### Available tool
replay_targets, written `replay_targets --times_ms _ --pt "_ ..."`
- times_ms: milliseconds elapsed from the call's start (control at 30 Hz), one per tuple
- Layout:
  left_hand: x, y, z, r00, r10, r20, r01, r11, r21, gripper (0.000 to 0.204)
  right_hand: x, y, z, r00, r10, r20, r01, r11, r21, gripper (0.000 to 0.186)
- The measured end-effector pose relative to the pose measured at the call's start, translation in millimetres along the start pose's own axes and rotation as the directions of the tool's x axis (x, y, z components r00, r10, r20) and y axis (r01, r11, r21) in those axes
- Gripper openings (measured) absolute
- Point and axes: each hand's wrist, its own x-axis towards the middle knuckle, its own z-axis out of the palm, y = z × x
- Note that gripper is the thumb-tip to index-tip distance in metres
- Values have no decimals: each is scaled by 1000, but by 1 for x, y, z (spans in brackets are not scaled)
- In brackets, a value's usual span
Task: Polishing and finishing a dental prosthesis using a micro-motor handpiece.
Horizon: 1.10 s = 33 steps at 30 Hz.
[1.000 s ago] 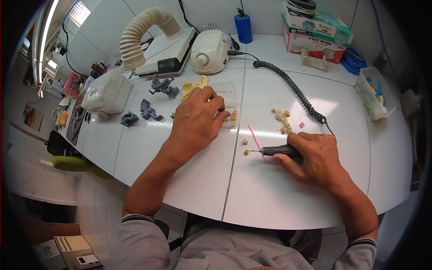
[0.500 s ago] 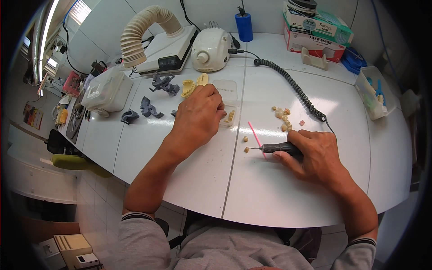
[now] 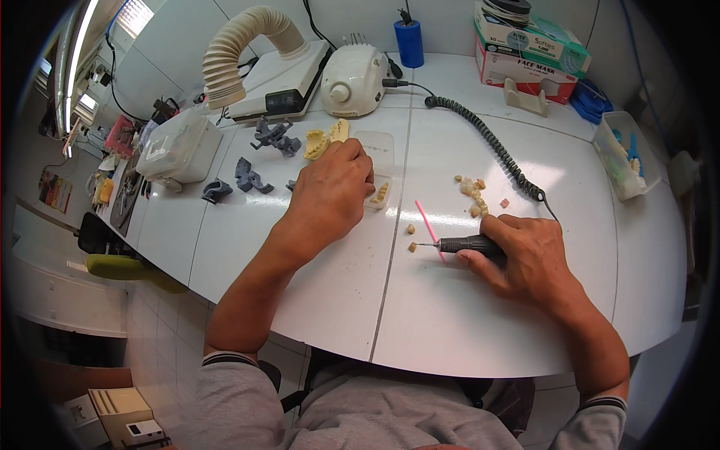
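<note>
My left hand has its fingers bent and closed at a small clear plastic box holding tooth-coloured pieces; whatever is in the fingertips is hidden. Yellow dental models stand just behind it, and grey moulded pieces lie to its left. My right hand grips a black rotary handpiece, whose metal bit points left, by a small tan piece. Under the bit lies a thin pink stick. Loose tooth-coloured pieces form a group above the right hand.
A white control unit links to the handpiece by a coiled cord. At the back are a suction machine with ribbed hose, a blue cylinder and mask boxes. Plastic bins stand at left and right.
My left hand has shifted slightly within the same spot, its thumb more tucked behind the fingers. The right hand keeps its grip on the handpiece. The whole view has shifted very slightly.
</note>
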Motion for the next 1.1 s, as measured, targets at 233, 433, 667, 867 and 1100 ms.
replay_targets --times_ms 233,433,667,867,1100 --pt "0 -5 -3 993 74 -95 -82 993 -82 10 0 0 0 1000 -5 -6 5 1000 2 51" --pt "-2 -3 -20 1000 -6 -31 -18 697 -717 8 0 3 3 1000 1 11 -1 1000 -3 51" --pt "-21 -9 -6 984 135 119 41 473 -880 14 0 4 3 999 -27 -19 27 999 23 48" --pt "-25 -6 -3 953 93 290 242 346 -907 13 1 5 0 1000 -19 23 18 999 41 47" --pt "-24 -7 -5 941 101 322 259 392 -883 17 1 6 1 1000 -8 6 8 998 64 48"
